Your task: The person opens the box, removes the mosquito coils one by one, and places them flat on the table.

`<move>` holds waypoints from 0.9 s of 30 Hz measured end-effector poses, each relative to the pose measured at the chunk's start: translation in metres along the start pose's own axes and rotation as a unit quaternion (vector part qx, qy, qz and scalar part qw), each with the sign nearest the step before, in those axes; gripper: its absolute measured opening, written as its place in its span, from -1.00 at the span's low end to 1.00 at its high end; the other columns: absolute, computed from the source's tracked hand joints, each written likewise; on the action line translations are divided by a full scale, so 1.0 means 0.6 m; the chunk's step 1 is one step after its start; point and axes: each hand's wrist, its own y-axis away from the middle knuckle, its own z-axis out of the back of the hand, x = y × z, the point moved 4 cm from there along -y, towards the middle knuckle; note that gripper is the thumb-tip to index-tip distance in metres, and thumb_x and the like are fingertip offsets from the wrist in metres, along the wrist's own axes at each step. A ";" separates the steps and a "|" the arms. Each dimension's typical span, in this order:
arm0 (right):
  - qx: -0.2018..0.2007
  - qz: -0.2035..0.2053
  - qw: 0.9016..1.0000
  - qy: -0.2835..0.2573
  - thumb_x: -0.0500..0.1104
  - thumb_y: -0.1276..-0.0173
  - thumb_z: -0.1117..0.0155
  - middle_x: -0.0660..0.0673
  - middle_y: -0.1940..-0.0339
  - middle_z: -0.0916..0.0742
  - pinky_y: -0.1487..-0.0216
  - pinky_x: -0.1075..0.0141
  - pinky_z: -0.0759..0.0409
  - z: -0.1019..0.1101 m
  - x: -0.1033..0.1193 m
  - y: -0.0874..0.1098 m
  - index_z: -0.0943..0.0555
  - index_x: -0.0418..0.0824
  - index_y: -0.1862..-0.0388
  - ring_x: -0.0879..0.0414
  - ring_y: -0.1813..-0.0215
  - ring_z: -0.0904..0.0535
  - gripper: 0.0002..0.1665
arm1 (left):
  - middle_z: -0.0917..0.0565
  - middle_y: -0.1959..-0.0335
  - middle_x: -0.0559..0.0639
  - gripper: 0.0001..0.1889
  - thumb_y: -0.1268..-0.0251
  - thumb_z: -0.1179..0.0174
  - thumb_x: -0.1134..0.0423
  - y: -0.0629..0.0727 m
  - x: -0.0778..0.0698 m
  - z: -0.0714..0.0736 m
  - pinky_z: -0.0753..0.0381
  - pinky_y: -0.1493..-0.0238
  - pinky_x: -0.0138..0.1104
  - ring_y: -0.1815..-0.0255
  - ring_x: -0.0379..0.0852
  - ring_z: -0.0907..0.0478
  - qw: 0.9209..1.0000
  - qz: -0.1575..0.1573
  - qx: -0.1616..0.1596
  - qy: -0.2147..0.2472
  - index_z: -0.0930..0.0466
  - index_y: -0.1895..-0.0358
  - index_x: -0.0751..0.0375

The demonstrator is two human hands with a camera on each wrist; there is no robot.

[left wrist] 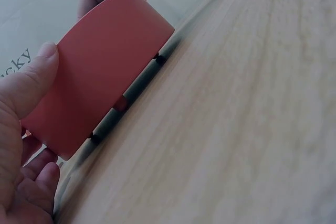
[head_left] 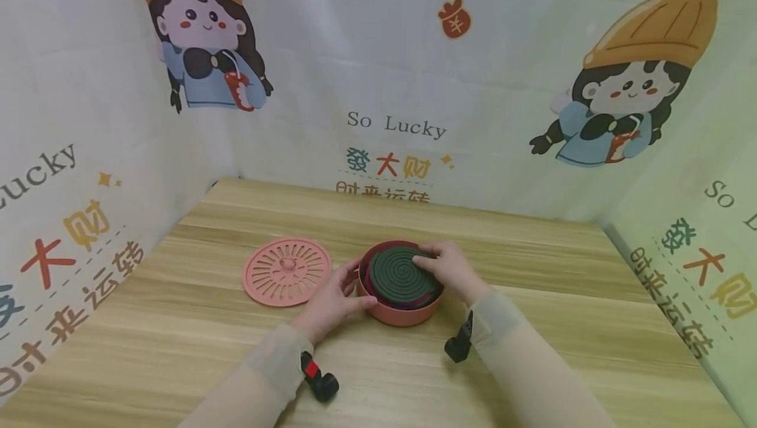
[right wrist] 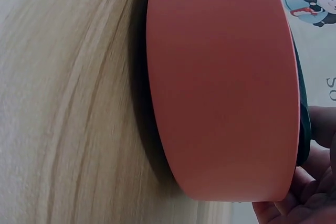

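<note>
green spiral coils [head_left: 402, 275], smooth coral container [head_left: 405, 316], slotted round lid [head_left: 288, 271]

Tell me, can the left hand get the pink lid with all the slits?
Probably yes: the slotted lid lies beside the left hand, knob up, with nothing on top of it. But that hand is holding the round coil box, so it would likely need to let go first.
</note>
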 end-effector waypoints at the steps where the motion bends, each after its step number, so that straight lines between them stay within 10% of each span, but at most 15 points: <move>1: -0.001 0.002 1.000 0.001 -0.12 -0.40 -0.22 -0.30 -0.29 -0.49 -0.40 -0.07 -0.27 0.000 0.000 0.000 -0.52 -0.36 -0.22 -0.20 -0.36 -0.30 -0.51 | -0.31 -0.41 0.06 -0.07 -0.02 -0.48 0.18 -0.001 0.000 0.000 -0.22 -0.43 -0.22 -0.43 -0.02 -0.22 1.000 0.001 0.000 -0.001 -0.15 -0.48 0.12; 27: 0.003 0.000 1.000 -0.029 -0.15 -0.42 -0.19 -0.29 -0.27 -0.52 -0.40 -0.06 -0.26 -0.001 0.005 0.007 -0.62 -0.35 -0.09 -0.19 -0.35 -0.32 -0.63 | -0.31 -0.41 0.00 -0.07 -0.03 -0.47 0.22 -0.005 0.003 -0.001 -0.18 -0.45 -0.20 -0.44 -0.03 -0.20 1.000 -0.003 0.009 0.018 -0.15 -0.49 0.07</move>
